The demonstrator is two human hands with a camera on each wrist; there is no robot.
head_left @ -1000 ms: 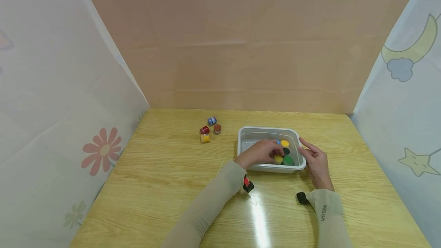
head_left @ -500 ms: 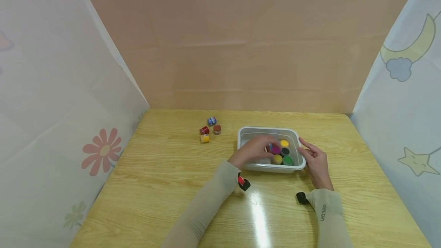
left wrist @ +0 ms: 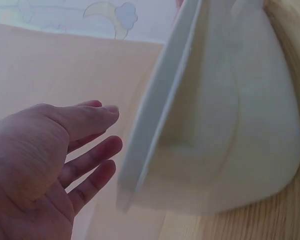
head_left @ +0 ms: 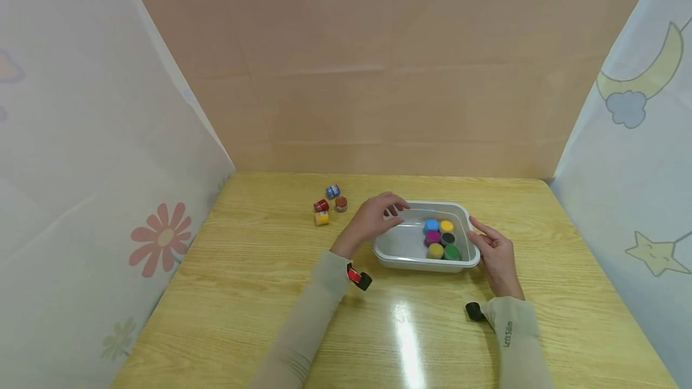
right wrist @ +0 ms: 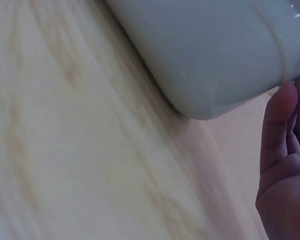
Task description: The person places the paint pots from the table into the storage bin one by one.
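Observation:
A white plastic tub stands on the wooden table and holds several small paint pots with coloured lids, packed at its right end. My left hand hovers over the tub's far left corner, fingers relaxed and empty; the left wrist view shows the left hand open beside the tub. My right hand rests against the tub's right rim with straight fingers; in the right wrist view a fingertip of the right hand touches the tub.
A few more small pots in blue, red, brown and yellow sit on the table to the left of the tub. Fabric screens stand on both sides and a cardboard wall stands at the back.
My left hand has come up out of the tub and moved left to its far left corner, uncovering the blue and magenta pots. The right hand has stayed in place.

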